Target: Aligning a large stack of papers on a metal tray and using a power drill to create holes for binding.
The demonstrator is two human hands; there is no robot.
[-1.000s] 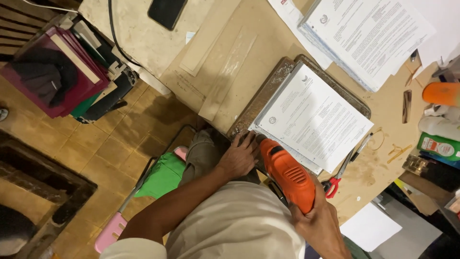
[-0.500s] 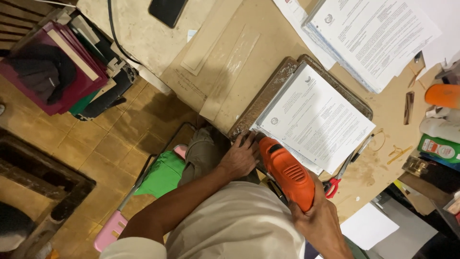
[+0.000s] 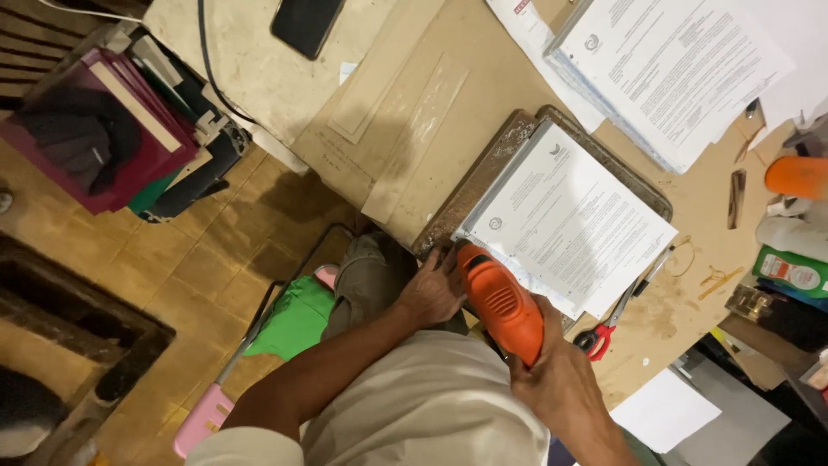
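My right hand (image 3: 556, 380) grips the handle of an orange power drill (image 3: 498, 298), whose nose points at the near edge of a thick stack of printed papers (image 3: 573, 220). The stack lies on a worn wooden board (image 3: 483, 177) on the table. My left hand (image 3: 431, 289) presses against the stack's near corner, right beside the drill's nose. The drill bit itself is hidden between the hand and the paper.
Red-handled scissors (image 3: 599, 332) lie right of the drill. Another paper stack (image 3: 668, 69) sits at the far right, brown envelopes (image 3: 405, 112) to the left, a black phone (image 3: 306, 22) at the top. Bottles and an orange object (image 3: 798, 177) crowd the right edge. Folders (image 3: 112, 129) stand on the floor.
The drill and both hands hold nearly the same place; the drill's nose sits slightly closer to the stack's edge.
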